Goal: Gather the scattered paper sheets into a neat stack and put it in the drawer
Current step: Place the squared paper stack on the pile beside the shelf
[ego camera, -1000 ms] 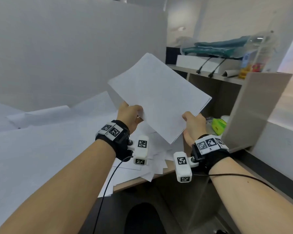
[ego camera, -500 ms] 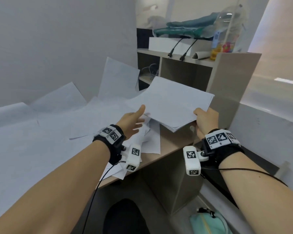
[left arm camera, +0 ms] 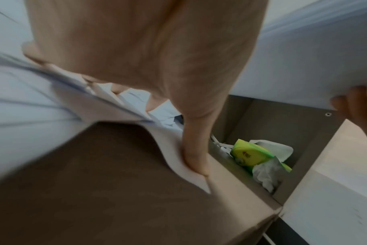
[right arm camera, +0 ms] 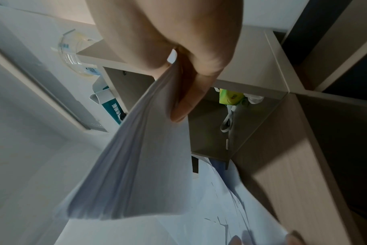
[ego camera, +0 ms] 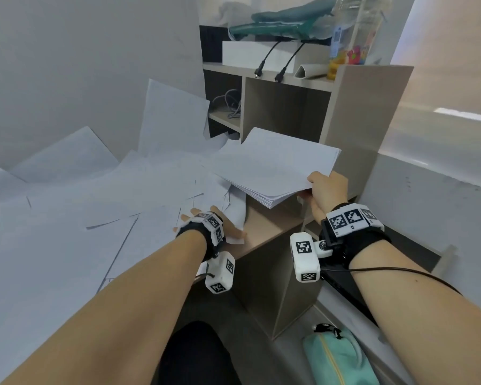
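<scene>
Left hand point(ego camera: 206, 222) drops from the stack point(ego camera: 275, 165) to the loose sheets point(ego camera: 139, 195); right hand point(ego camera: 326, 190) now carries the pile alone.

Half a second earlier the left hand hung beside the stack; now it lies on paper at the surface's point(ego camera: 261, 226) near edge, fingers point(left arm camera: 194, 149) fairly straight, thumb pressing a sheet corner down. The right hand's fingers point(right arm camera: 189, 99) and thumb pinch the stack's near-right corner, holding it just above the surface at 1 o'clock, beside the shelf unit point(ego camera: 358, 112). Its long axis appears to run from 7 towards 1 o'clock, far end tipped up. Many sheets remain scattered, so gathering looks unfinished; no drawer is visibly open.
</scene>
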A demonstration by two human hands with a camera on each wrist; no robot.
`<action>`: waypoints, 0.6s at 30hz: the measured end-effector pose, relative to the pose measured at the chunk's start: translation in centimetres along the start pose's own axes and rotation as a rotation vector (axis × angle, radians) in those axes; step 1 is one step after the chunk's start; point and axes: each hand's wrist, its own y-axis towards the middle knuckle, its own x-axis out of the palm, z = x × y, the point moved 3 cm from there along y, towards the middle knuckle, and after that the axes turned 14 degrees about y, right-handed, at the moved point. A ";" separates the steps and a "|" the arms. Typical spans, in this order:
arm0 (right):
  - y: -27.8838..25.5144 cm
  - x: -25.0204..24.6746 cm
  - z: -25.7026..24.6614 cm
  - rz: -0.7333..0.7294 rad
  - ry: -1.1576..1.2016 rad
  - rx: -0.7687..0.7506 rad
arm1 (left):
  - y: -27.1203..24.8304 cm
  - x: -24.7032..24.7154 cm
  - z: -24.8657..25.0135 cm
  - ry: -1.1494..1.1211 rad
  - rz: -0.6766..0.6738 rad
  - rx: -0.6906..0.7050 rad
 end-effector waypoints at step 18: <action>-2.1 -1.7 -0.6 0.033 0.084 0.015 | -1.7 -7.6 -6.8 0.158 0.298 0.084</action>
